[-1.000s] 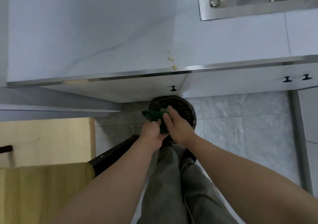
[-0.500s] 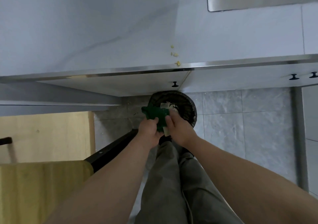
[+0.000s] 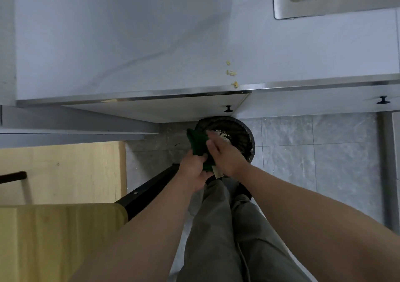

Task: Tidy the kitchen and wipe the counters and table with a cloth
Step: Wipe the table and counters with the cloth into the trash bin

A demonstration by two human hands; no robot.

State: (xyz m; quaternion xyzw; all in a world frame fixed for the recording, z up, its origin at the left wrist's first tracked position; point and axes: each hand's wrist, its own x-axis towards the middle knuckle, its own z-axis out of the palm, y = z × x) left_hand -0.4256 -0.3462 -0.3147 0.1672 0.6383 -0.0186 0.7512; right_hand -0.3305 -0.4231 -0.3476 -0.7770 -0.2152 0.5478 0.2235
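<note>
- Directly below the camera, a person's two bare arms reach down over a round black bin (image 3: 245, 130). It stands on the grey tiled floor (image 3: 324, 158), close against the cabinet fronts.
- Left grip (image 3: 192, 171): the fingers are curled round the lower part of a dark green cloth (image 3: 198, 143) and are clamped on it. The cloth rises out of the fist, above the near left rim of the bin.
- Right grip (image 3: 225, 158): the hand is flat with straight fingers laid against the right side of the cloth. It clasps nothing, and its fingertips are blurred.
- A small pale tag (image 3: 217, 172) hangs from the cloth's lower end, between the two wrists.
- Pale scraps (image 3: 223, 133) lie inside the bin, just beyond the right fingertips.
- Beyond the hands, a pale grey worktop (image 3: 129, 43) fills the upper half of the view.
- A few yellow crumbs (image 3: 231, 73) lie on the worktop near its metal front edge, above the bin and well apart from the cloth.
- A steel sink (image 3: 324, 9) is set into the worktop at the top right.
- Two black knobs sit under the worktop edge, one (image 3: 228, 109) just above the bin and one (image 3: 383, 100) far to the right.
- At the left are pale wooden surfaces (image 3: 54, 238), and a black metal bar (image 3: 149, 193) slants toward the left wrist.
- Grey trousers (image 3: 227, 227) show between the forearms.
</note>
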